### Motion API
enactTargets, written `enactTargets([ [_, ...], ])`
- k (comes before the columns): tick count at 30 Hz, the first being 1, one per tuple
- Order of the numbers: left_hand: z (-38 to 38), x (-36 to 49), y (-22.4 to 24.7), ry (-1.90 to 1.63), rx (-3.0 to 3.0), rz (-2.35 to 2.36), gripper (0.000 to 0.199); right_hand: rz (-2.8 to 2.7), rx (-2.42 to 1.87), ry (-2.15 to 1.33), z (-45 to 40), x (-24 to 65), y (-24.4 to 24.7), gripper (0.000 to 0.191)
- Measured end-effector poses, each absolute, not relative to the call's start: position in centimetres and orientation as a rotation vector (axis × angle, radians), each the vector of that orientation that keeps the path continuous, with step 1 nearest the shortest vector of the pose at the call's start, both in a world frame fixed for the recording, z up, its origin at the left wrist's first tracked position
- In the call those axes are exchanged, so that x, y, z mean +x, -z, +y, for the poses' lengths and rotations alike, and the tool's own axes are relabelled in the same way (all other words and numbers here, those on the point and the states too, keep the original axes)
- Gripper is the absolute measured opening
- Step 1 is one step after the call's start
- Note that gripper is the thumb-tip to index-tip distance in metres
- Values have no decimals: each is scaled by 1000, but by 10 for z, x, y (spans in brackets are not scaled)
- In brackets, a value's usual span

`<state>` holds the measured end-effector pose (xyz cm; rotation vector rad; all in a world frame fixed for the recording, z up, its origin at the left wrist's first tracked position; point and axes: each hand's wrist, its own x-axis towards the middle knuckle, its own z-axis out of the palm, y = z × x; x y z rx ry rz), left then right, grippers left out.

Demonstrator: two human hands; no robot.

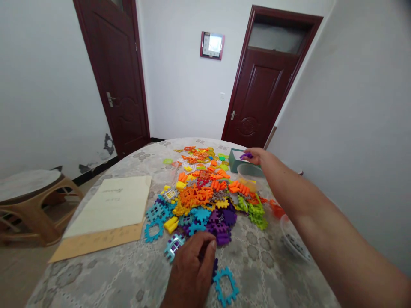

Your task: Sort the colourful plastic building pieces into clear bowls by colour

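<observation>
A large heap of plastic building pieces [195,194] lies mid-table, with orange, yellow, blue, purple and green parts. My left hand [192,267] is at the near edge of the heap, fingers curled around a dark purple piece [215,266] that is mostly hidden. A blue square frame piece [226,286] lies just right of it, and a light blue window piece [174,247] to its left. My right hand [255,155] reaches out over a green box [236,161] at the far right and pinches a purple piece [246,155].
Cream paper [112,201] on a brown envelope [99,244] lies at the left of the patterned tablecloth [253,265]. Clear round tubs [297,246] stand at the right. Left of the table is a stool [28,186]. Two dark red doors are behind.
</observation>
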<state>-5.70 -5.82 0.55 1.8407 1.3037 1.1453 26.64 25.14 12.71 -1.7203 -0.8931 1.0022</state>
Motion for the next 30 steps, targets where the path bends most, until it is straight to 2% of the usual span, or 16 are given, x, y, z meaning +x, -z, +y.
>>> enactTargets([
  [4,-57,-60,-9,-1157,1819,1311,23,-845,-1782,-953,266,267,-124,31],
  [9,-54,-63,-15,-1134,1774,1359,24,-943,-1838,-732,246,255,-120,44],
  [15,-54,-59,-14,-1158,1841,1315,22,-1419,-1919,-565,163,223,-123,26],
  [19,-56,-57,-11,-1188,1943,1277,22,-1726,-1970,-394,71,193,-91,21],
  [21,-56,-56,-9,-1198,1989,1266,22,-1819,-2017,-298,32,179,-60,33],
  [23,-56,-56,-8,-1200,2028,1262,22,-1965,-2170,102,5,171,-26,51],
  [25,-55,-56,-7,-1197,2058,1263,22,-1907,-2275,300,-7,169,4,59],
  [30,-54,-55,-8,-1161,2106,1264,24,-1710,-2371,329,-1,181,32,74],
])
